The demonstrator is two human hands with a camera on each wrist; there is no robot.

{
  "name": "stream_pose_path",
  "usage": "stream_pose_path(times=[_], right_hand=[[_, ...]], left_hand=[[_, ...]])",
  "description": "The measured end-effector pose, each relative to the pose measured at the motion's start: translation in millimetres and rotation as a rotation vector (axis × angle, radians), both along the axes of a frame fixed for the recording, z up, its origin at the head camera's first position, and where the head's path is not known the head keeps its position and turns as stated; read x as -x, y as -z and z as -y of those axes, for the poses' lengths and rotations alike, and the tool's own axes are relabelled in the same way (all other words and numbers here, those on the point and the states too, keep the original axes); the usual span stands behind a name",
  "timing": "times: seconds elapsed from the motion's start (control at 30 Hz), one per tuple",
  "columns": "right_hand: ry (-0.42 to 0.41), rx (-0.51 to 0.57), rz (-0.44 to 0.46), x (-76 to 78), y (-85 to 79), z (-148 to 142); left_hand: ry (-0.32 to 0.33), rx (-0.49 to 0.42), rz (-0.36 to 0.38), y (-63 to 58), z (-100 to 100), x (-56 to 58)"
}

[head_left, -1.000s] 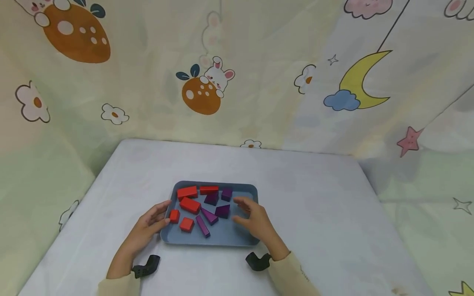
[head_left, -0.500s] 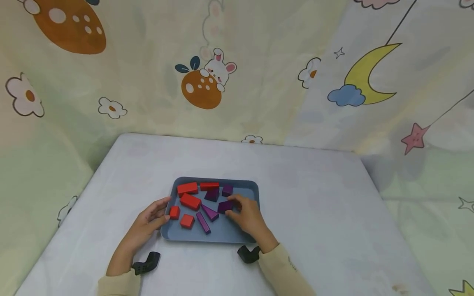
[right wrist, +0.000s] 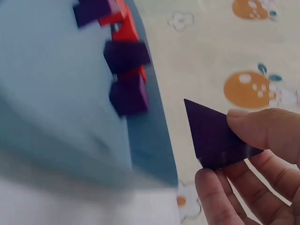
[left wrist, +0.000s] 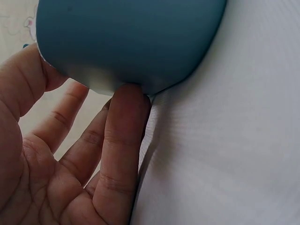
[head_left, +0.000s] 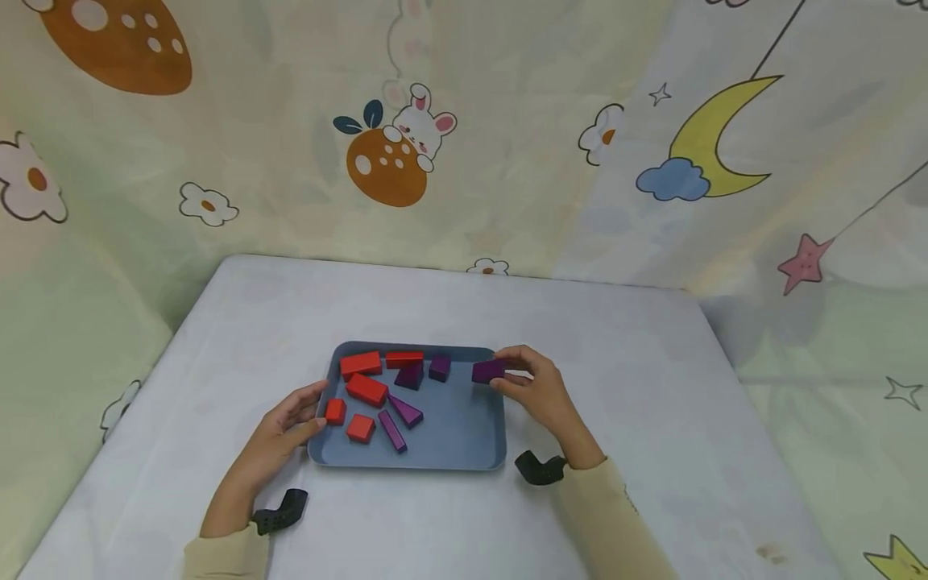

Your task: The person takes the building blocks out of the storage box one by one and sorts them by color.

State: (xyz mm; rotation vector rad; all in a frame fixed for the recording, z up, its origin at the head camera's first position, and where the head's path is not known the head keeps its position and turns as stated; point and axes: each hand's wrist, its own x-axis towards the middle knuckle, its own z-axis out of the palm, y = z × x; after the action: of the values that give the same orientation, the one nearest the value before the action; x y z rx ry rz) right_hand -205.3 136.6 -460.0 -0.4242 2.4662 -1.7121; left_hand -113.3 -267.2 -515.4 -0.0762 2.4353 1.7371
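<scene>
My right hand [head_left: 540, 387] pinches a purple angular block [head_left: 488, 371] between thumb and fingers, over the right rim of the blue tray [head_left: 457, 439]. In the right wrist view this purple block [right wrist: 213, 136] shows a pointed, slanted face and is held apart from the other pieces. My left hand [head_left: 279, 431] is at the tray's left side, thumb at the rim. In the left wrist view its fingers [left wrist: 123, 140] touch the tray's outer wall [left wrist: 131, 42] close to the white surface, and the thumb tip is hidden behind the rim.
Red blocks [head_left: 366, 390] lie in the tray's left half, beside purple blocks [head_left: 439, 368] and two slim purple pieces [head_left: 392, 432]. The tray stands on a white-covered table [head_left: 616, 362]. A patterned curtain [head_left: 507, 145] rises behind the table.
My right hand closed on a purple block lying in the tray, then lifted it and moved right to the tray's edge. The left hand stays at the tray's left side.
</scene>
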Motion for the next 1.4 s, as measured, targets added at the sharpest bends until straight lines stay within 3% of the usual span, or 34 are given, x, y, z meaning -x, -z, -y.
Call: stream_pose_path(times=[0.4, 0.67, 0.8, 0.97, 1.17, 1.4], right_hand=[[0.050, -0.072, 0.048, 37.2, 17.8, -47], [0.086, -0.100, 0.106, 47.3, 37.0, -60], [0.107, -0.133, 0.128, 48.3, 38.9, -64], [0.140, -0.181, 0.115, 45.6, 26.6, -62], [0.143, -0.288, 0.029, 34.0, 0.8, -43], [0.058, -0.233, -0.060, 26.2, -11.5, -12]], left_hand=[[-0.006, -0.003, 0.001, 0.3, 4, -3.3], [-0.004, -0.005, 0.007, 1.5, 4, -4.3], [-0.006, -0.007, 0.019, 1.8, 3, -4.1], [-0.003, -0.009, 0.017, 2.3, 3, -3.8], [-0.002, -0.004, 0.012, 3.0, 3, -2.6], [-0.001, 0.001, 0.029, 1.2, 1, -0.6]])
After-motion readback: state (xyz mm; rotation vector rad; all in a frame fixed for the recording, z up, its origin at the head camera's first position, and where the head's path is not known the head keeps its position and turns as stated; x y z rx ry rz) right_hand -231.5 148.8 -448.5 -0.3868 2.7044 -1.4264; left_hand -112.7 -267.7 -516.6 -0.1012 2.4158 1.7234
